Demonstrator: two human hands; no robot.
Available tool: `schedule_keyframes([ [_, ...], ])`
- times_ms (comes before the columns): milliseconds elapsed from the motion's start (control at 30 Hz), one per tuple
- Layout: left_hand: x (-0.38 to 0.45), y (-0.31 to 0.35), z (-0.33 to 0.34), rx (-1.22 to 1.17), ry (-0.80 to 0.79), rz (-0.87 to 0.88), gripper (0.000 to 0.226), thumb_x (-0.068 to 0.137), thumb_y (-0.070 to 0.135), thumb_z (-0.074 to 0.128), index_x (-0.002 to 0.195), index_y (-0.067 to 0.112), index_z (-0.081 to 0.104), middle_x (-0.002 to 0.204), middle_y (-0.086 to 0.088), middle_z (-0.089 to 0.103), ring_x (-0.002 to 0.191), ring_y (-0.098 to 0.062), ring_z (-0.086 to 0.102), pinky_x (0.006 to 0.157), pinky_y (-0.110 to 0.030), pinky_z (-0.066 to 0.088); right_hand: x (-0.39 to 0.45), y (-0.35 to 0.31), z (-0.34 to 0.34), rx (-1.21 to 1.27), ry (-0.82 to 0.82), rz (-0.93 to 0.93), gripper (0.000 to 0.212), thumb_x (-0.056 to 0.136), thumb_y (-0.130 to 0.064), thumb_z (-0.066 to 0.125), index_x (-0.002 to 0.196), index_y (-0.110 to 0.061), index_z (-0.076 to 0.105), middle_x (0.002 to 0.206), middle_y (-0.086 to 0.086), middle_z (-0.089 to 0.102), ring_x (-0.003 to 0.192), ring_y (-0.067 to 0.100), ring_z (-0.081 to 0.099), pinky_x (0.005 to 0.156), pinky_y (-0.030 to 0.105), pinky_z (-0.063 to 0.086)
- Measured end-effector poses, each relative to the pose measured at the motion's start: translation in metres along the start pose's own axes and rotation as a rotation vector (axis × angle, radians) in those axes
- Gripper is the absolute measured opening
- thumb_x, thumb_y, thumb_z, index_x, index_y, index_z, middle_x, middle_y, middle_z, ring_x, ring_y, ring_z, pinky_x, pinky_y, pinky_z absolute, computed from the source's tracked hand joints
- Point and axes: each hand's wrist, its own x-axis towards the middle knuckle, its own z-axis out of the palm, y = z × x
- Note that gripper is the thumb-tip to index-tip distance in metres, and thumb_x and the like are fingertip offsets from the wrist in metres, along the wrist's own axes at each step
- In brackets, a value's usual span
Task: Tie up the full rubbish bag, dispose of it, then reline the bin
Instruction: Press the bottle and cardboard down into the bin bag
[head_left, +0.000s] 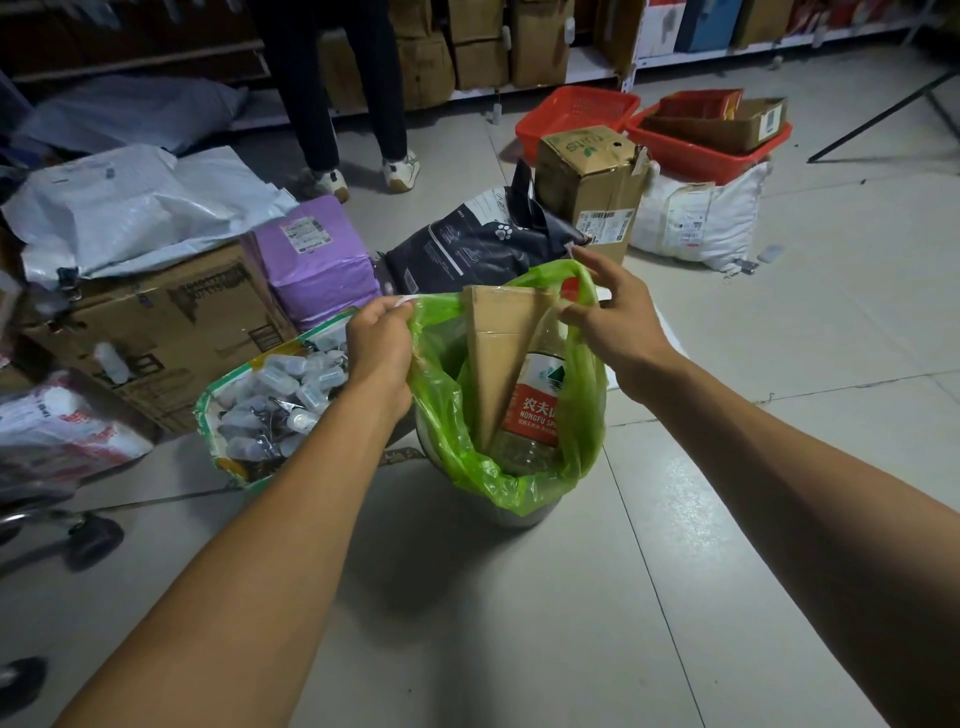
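Observation:
A green rubbish bag (457, 431) lines a pale round bin (524, 514) on the tiled floor. A folded cardboard piece (498, 343) and a large plastic water bottle with a red label (535, 400) stick up out of the bag. My left hand (379, 343) grips the bag's left rim and pulls it up. My right hand (613, 312) pinches the right rim, where a green loop of plastic rises between thumb and fingers. The bag's mouth stands open between both hands.
Left of the bin stands a woven sack of small plastic bottles (270, 400), with cardboard boxes (156, 322), a purple parcel (311, 254) and grey mailers behind. A black bag (467, 244), a carton (587, 182) and red baskets (701, 135) lie beyond. A person (353, 88) stands by the shelves.

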Motion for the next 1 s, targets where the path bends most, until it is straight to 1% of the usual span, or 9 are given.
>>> schedule_keyframes([
  [67,-0.002,0.002,0.001,0.024,-0.047,-0.032,0.01,0.086,0.02,0.067,0.09,0.013,0.072,0.084,-0.011,0.072,0.08,-0.031,0.07,0.075,-0.041,0.059,-0.003,0.0,-0.005,-0.002,0.043,0.011,0.071,0.079,-0.003,0.071,0.14,-0.031,0.049,0.134,-0.001,0.055,0.109,0.017,0.062,0.084,0.035,0.058],
  [167,-0.011,0.001,0.008,0.117,-0.129,-0.028,0.026,0.079,0.032,0.074,0.085,0.007,0.072,0.092,-0.017,0.074,0.089,-0.035,0.071,0.086,-0.054,0.057,-0.007,0.004,-0.011,-0.051,0.082,0.062,0.072,0.077,-0.005,0.073,0.139,-0.03,0.046,0.126,-0.004,0.054,0.109,0.021,0.061,0.089,0.044,0.057],
  [267,-0.013,0.002,0.014,0.14,-0.084,0.055,0.019,0.086,0.033,0.068,0.089,0.015,0.074,0.096,-0.012,0.074,0.095,-0.03,0.07,0.092,-0.051,0.054,-0.01,0.006,-0.016,-0.135,0.112,0.129,0.076,0.075,-0.011,0.074,0.142,-0.027,0.04,0.127,0.004,0.056,0.104,0.022,0.061,0.088,0.044,0.057],
  [400,-0.01,0.007,0.017,-0.025,-0.054,0.084,0.013,0.084,0.025,0.065,0.085,0.019,0.076,0.088,-0.007,0.074,0.093,-0.028,0.07,0.093,-0.052,0.054,-0.015,0.01,-0.024,-0.181,0.077,0.298,0.074,0.077,-0.021,0.075,0.141,-0.018,0.038,0.123,0.011,0.058,0.098,0.028,0.066,0.085,0.048,0.058],
  [500,-0.008,0.007,0.021,-0.124,-0.077,0.076,0.01,0.079,0.021,0.067,0.076,0.019,0.076,0.087,-0.009,0.072,0.097,-0.034,0.068,0.097,-0.055,0.051,-0.021,0.012,-0.029,-0.24,-0.004,0.345,0.049,0.08,-0.026,0.073,0.123,-0.011,0.054,0.113,0.012,0.066,0.092,0.026,0.069,0.079,0.044,0.06],
  [633,-0.008,0.004,0.029,-0.164,-0.034,0.107,0.018,0.09,0.018,0.064,0.075,0.022,0.072,0.085,-0.001,0.07,0.088,-0.021,0.065,0.092,-0.041,0.054,-0.028,0.012,-0.041,-0.331,-0.168,0.331,0.021,0.083,-0.03,0.069,0.098,-0.018,0.062,0.097,0.006,0.071,0.086,0.021,0.07,0.074,0.037,0.061],
  [700,-0.009,0.002,0.033,-0.145,-0.02,0.133,0.02,0.094,0.019,0.062,0.077,0.023,0.071,0.08,0.001,0.066,0.081,-0.017,0.06,0.08,-0.034,0.052,-0.031,0.012,-0.046,-0.374,-0.311,0.352,0.018,0.085,-0.029,0.068,0.101,-0.024,0.062,0.1,0.003,0.072,0.087,0.02,0.07,0.077,0.038,0.06],
  [800,-0.007,0.001,0.035,-0.121,-0.01,0.138,0.019,0.096,0.021,0.059,0.081,0.024,0.071,0.086,-0.002,0.068,0.083,-0.018,0.063,0.08,-0.035,0.055,-0.035,0.01,-0.051,-0.371,-0.461,0.396,0.034,0.087,-0.017,0.066,0.117,-0.029,0.057,0.106,0.003,0.07,0.09,0.021,0.072,0.081,0.041,0.06],
  [1000,-0.008,0.002,0.034,-0.07,0.021,0.133,0.02,0.094,0.013,0.057,0.079,0.023,0.067,0.082,-0.003,0.067,0.079,-0.019,0.063,0.077,-0.038,0.056,-0.038,0.003,-0.037,-0.236,-0.419,0.325,0.048,0.088,0.004,0.054,0.129,-0.023,0.052,0.111,0.011,0.065,0.094,0.028,0.07,0.072,0.043,0.062],
])
